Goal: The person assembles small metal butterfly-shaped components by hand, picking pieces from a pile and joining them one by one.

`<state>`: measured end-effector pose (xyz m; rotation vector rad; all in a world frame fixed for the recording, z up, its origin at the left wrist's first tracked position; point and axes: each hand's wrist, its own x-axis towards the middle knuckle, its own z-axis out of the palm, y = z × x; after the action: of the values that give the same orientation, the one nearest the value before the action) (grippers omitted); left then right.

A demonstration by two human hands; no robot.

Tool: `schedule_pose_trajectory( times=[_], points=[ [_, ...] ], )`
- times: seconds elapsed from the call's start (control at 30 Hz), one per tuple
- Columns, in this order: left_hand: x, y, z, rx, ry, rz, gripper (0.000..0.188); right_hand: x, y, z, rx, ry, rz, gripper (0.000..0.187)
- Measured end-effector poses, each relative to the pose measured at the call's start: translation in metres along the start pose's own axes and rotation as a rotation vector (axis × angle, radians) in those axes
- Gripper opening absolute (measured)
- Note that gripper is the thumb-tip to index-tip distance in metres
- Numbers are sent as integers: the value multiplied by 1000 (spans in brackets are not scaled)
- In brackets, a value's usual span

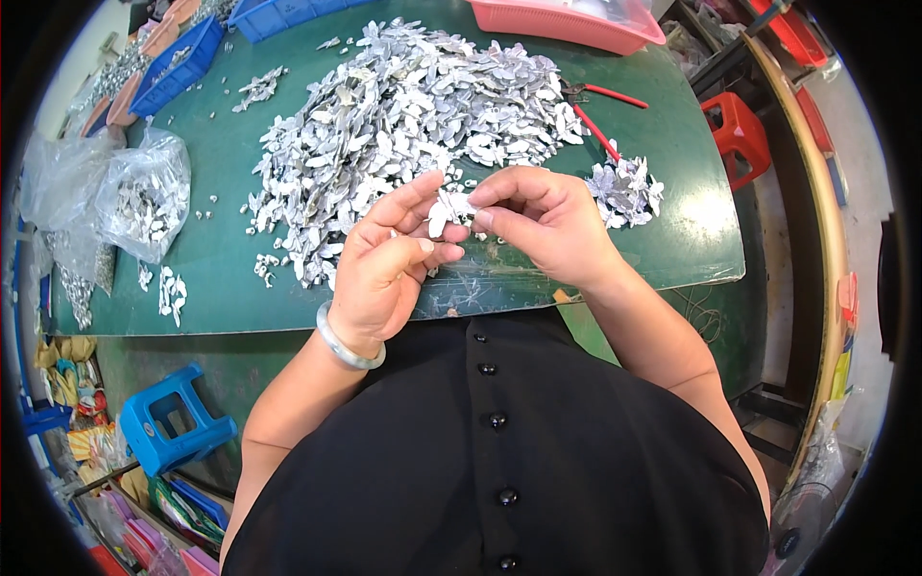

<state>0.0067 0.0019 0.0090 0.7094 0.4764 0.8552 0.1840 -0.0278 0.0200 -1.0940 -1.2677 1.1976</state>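
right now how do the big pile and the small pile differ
Size: the big pile spreads broadly across the table, while the small pile is a compact clump.
Place: the big pile lies mostly beyond the hands, while the small pile sits just right of the right hand.
Both are loose heaps of pale, silvery pieces on the same green surface.
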Motion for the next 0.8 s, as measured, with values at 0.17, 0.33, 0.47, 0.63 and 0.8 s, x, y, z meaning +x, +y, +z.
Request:
schedule_pose_trajectory(
  times=[0.17, 0.33, 0.47, 0.63, 0.8],
  points=[
    [0, -1, -3, -39, -31, -31, 35, 1, -1, 0, 0, -104, -21, 9],
    [-1, 0, -4, -53, 31, -90, 29, 32, -1, -23, -668, 22, -136, 13],
    [0, -1, -7, 4, 27, -115, 24, 62, 16, -45, -1117, 118, -362, 9],
    [-1, 1, -6, 51, 15, -148, 18, 78, 24, -43, -1418, 34, -489, 9],
    [-1, 1, -5, 102, 52, -132, 14, 82, 20, -45, -1463, -28, -584, 2]
  ],
)
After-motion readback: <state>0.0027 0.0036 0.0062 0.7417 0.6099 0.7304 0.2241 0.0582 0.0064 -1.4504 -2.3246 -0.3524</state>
